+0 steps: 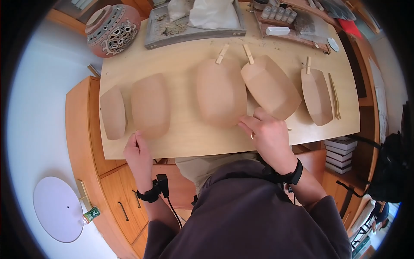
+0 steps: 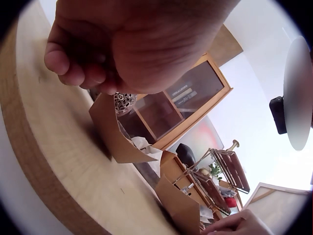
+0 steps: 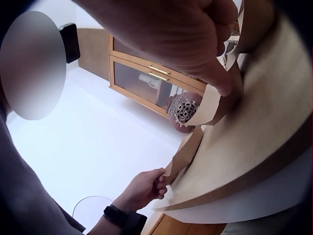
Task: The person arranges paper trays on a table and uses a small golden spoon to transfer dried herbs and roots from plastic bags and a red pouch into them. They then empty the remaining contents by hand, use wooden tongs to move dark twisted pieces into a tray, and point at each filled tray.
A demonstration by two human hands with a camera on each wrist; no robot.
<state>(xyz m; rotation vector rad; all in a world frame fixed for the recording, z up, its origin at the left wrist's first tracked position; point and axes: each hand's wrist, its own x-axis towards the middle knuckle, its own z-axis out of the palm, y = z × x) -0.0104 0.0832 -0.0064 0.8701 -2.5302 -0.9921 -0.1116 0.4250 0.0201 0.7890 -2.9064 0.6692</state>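
Several brown paper trays stand in a row on the table. At the near left corner of the second tray [image 1: 151,103], my left hand [image 1: 139,151] pinches the edge between thumb and fingers. In the right wrist view that left hand [image 3: 146,188] is at the tray's end, its other fingers curled. My right hand [image 1: 271,136] pinches the near right corner of the middle tray [image 1: 221,93], which has a wooden clothespin [image 1: 222,54] on its far edge. The right wrist view shows a fingertip of the right hand [image 3: 195,44] against the tray wall [image 3: 215,103].
Left of these is another tray [image 1: 113,113]. Two clipped trays, one tilted [image 1: 271,86] and one narrower [image 1: 318,97], stand right, beside slim tan strips [image 1: 335,97]. Behind are a patterned pot [image 1: 114,32], a grey wooden tray [image 1: 196,39] with white bags, and a rack of small bottles [image 1: 280,15].
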